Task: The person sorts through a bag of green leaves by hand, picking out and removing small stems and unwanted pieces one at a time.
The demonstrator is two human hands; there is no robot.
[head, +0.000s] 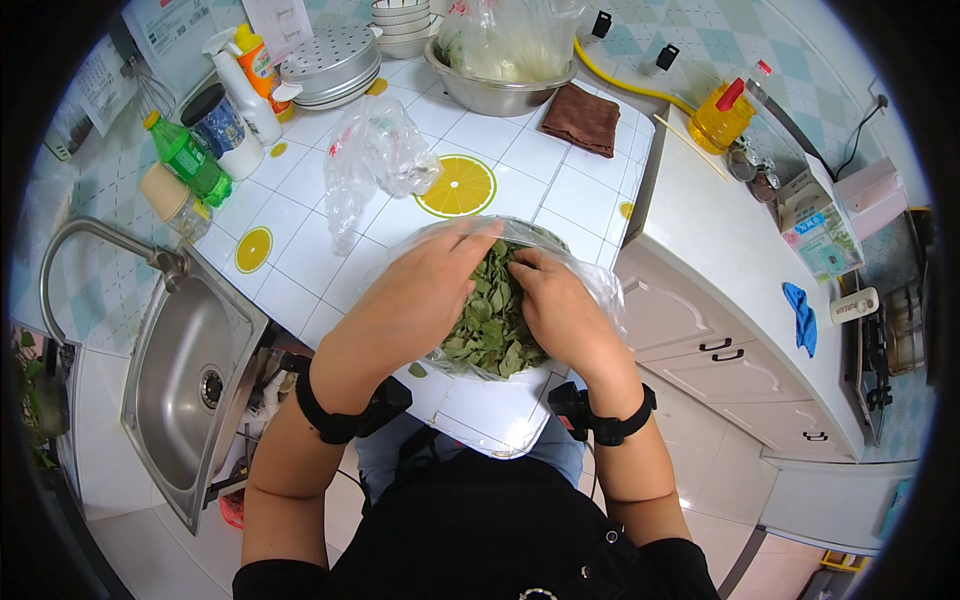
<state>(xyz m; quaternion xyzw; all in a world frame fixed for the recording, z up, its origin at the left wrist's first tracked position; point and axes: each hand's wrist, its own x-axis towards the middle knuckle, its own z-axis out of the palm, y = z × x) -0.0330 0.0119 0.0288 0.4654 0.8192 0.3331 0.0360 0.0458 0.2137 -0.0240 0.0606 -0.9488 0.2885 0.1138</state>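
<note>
Green leafy vegetables (495, 319) fill a clear plastic bag (600, 289) on the tiled counter in front of me. My left hand (442, 274) reaches over the left side of the bag, its fingers along the far left edge of the leaves. On the right, my right hand (551, 300) presses into the leaves with bent fingertips; whether it grips any is hidden. One loose leaf (418, 370) lies on the counter, left of the bag's near edge. A second, crumpled plastic bag (382, 154) lies farther back on the tiles.
A steel sink (180, 367) with a curved tap (97, 225) is at the left. Bottles, including a green one (187, 161), stand behind it. At the back are a steel basin (502, 90) holding a bag, and a folded brown cloth (581, 120). A white worktop (720, 247) runs along the right.
</note>
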